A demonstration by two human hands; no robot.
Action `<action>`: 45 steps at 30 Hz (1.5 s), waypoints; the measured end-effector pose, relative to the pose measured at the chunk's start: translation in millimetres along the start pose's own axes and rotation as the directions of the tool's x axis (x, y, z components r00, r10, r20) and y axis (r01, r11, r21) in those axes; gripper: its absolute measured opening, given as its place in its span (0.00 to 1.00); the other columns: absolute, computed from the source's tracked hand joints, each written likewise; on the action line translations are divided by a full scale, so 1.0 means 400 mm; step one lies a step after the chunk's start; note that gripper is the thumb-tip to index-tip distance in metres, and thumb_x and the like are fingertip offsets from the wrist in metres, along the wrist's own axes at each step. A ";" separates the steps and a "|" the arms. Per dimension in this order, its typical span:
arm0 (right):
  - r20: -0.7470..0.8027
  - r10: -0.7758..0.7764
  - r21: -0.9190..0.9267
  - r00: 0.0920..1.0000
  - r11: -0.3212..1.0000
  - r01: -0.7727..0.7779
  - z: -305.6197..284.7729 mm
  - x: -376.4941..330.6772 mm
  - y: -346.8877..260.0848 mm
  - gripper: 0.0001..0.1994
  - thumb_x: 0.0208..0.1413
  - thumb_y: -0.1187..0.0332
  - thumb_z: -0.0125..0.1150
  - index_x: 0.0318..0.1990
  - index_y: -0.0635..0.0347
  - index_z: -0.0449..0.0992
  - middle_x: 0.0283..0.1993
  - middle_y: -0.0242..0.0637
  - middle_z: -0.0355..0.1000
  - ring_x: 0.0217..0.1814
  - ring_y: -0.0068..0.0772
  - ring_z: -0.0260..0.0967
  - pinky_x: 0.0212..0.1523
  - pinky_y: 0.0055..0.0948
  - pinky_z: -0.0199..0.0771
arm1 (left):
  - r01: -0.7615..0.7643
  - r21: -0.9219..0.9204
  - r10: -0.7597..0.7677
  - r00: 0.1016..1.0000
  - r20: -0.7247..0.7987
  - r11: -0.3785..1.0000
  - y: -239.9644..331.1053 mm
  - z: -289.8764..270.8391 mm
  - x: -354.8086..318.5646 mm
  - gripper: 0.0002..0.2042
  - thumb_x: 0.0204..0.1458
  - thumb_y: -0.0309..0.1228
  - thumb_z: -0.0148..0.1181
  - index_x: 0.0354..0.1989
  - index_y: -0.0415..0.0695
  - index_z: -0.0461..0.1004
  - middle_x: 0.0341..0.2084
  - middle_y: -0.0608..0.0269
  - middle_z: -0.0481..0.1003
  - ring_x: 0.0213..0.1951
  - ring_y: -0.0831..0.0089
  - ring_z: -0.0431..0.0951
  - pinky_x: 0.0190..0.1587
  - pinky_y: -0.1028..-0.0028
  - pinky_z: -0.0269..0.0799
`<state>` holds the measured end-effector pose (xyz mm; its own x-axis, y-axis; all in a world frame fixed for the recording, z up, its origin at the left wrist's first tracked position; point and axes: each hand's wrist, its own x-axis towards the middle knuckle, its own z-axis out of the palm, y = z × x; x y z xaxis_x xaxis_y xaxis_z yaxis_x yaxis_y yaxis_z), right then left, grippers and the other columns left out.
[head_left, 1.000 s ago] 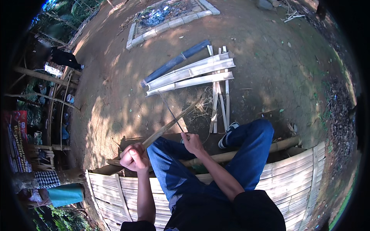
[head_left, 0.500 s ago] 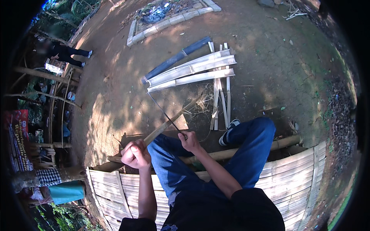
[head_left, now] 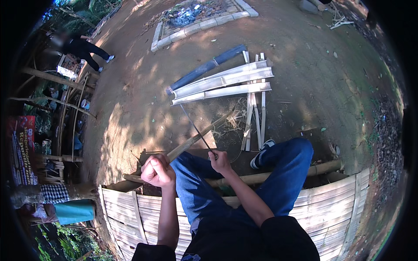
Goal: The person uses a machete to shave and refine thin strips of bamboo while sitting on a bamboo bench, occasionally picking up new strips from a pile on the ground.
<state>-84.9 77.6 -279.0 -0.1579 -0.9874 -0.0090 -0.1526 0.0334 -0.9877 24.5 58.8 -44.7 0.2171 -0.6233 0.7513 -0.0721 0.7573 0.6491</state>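
My left hand (head_left: 158,170) is closed in a fist around the near end of a bamboo strip (head_left: 185,147), which slants away to the right in front of my knees. In my right hand (head_left: 220,162) is the handle of a long knife with a thin dark blade (head_left: 190,116). That blade points away and to the left, crossing the strip partway along; whether it touches the strip I cannot tell. Beyond lie split bamboo halves (head_left: 222,81), pale inside, beside a dark bamboo pole (head_left: 208,67). Narrow bamboo slats (head_left: 257,117) run under the halves, near a heap of shavings (head_left: 235,120).
I sit on a bamboo-slat bench (head_left: 322,204), with a bamboo pole (head_left: 322,168) along its front. A block-edged fire pit (head_left: 191,29) with ash lies far ahead. At the far left a person in dark clothes (head_left: 88,50) stands near a pole railing (head_left: 56,79).
The whole view has shifted slightly. My right hand has moved a little to the right, and the blade, now steeper, crosses the strip farther from my left hand. Both hands keep their holds.
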 end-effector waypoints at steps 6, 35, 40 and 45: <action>-0.061 0.469 -0.131 0.881 0.871 -0.473 -0.009 0.052 0.063 0.28 0.61 0.49 0.49 0.23 0.70 0.73 0.19 0.49 0.71 0.23 0.45 0.72 0.28 0.39 0.69 | -0.002 0.016 0.002 0.999 0.036 1.000 0.004 -0.030 0.000 0.22 0.61 0.22 0.44 0.14 0.42 0.47 0.10 0.69 0.52 0.12 0.83 0.49 0.14 0.78 0.43; -0.007 0.509 -0.149 0.861 0.851 -0.504 0.050 0.238 0.139 0.29 0.60 0.46 0.47 0.29 0.69 0.78 0.27 0.56 0.74 0.35 0.60 0.74 0.37 0.47 0.72 | 0.154 0.134 -0.077 0.885 -0.458 0.979 -0.147 -0.005 0.253 0.25 0.63 0.38 0.47 0.14 0.53 0.45 0.10 0.75 0.44 0.12 0.84 0.39 0.15 0.79 0.36; 0.059 0.427 -0.071 0.902 0.903 -0.423 0.021 0.261 0.073 0.30 0.60 0.46 0.47 0.28 0.72 0.76 0.20 0.54 0.71 0.27 0.54 0.74 0.29 0.43 0.71 | 0.095 0.111 -0.029 0.872 -0.490 0.989 -0.176 -0.003 0.258 0.24 0.63 0.39 0.48 0.17 0.54 0.43 0.13 0.76 0.43 0.14 0.84 0.39 0.17 0.77 0.33; 0.247 -0.174 0.227 0.953 0.967 0.117 0.059 0.268 -0.230 0.21 0.56 0.54 0.56 0.31 0.70 0.75 0.19 0.53 0.70 0.24 0.54 0.72 0.25 0.39 0.70 | 0.131 0.186 -0.025 0.875 -0.483 0.974 -0.208 0.014 0.321 0.25 0.63 0.39 0.47 0.14 0.54 0.45 0.12 0.76 0.43 0.13 0.84 0.38 0.15 0.80 0.35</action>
<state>-64.7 -35.0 -192.7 0.1171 -0.9853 0.1244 0.0558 -0.1185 -0.9914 52.7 -85.5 -1.6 0.6624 -0.4702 0.5832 -0.2231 0.6194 0.7527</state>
